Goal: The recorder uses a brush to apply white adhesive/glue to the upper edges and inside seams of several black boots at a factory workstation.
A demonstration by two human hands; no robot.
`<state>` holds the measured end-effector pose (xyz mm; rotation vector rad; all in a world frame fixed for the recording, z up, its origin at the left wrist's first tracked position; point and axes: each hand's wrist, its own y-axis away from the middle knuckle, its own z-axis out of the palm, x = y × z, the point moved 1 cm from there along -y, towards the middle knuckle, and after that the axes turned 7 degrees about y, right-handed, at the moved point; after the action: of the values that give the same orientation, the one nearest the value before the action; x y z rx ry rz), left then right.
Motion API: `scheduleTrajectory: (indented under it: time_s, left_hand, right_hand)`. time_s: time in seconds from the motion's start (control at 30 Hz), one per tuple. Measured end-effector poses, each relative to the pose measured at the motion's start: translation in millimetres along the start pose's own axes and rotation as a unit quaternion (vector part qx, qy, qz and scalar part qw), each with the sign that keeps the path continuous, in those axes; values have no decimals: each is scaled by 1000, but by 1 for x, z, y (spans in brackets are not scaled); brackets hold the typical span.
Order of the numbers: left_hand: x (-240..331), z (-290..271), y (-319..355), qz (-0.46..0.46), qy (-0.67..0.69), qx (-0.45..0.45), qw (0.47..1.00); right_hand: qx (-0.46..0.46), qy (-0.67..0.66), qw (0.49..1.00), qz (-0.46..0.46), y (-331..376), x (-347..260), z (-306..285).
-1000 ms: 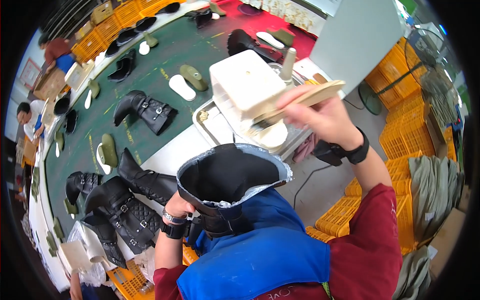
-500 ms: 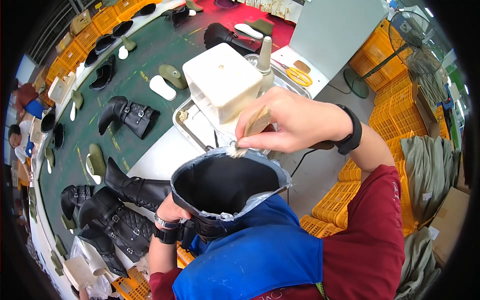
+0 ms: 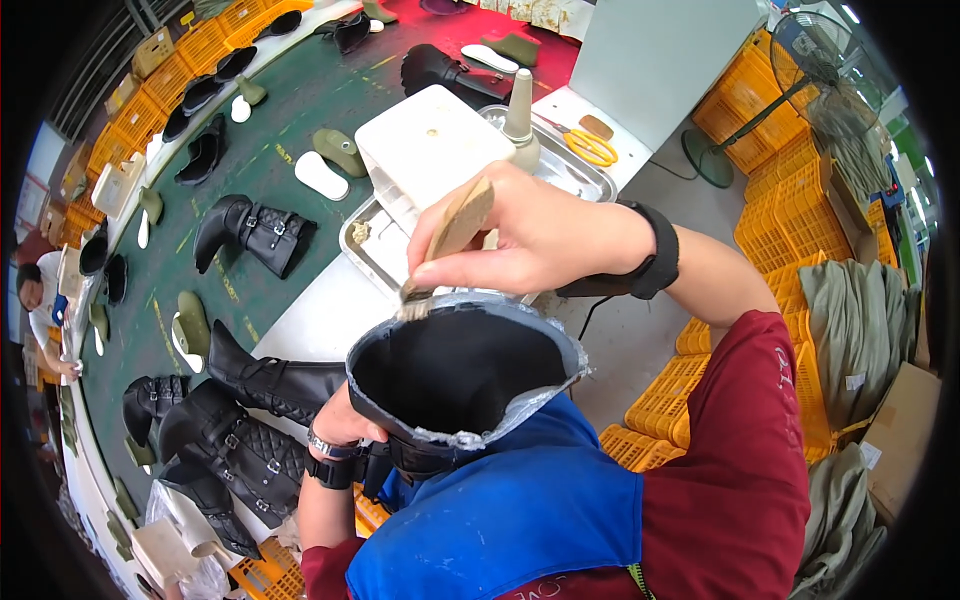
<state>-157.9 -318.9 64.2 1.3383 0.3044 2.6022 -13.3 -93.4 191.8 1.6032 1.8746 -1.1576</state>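
Observation:
A black boot [image 3: 440, 375] stands in front of me with its wide shaft opening facing up. Whitish wet material coats the rim, with rough frayed bits along the near edge. My left hand [image 3: 345, 420] grips the shaft from its left side; the fingers behind it are hidden. Between thumb and fingers, my right hand [image 3: 510, 235] pinches a flat wooden brush [image 3: 460, 222]. Its pale bristles touch the far left part of the boot's rim. Just beyond my right hand, a white plastic container [image 3: 435, 140] sits tilted on a metal tray [image 3: 352, 240].
A green conveyor [image 3: 270, 150] carries black boots, olive lasts and white insoles. More black boots [image 3: 235, 445] lie at my left. Yellow scissors [image 3: 590, 147] and a beige bottle [image 3: 520, 125] are by the tray. Orange crates [image 3: 660, 400] and a fan [image 3: 820, 75] stand at right.
My right hand has moved left with the brush, from the middle of the boot's far rim toward its left side. My left hand keeps its hold on the boot.

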Motion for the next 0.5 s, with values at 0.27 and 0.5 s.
scheduleTrajectory:
  time_s: [0.27, 0.5]
  left_hand:
    - [-21, -29, 12, 79, -59, -11, 995]
    - [-25, -36, 24, 84, -19, 5, 996]
  right_hand:
    - [4, 18, 979, 205, 34, 3, -15]
    - [-25, -12, 963, 269, 45, 10, -19]
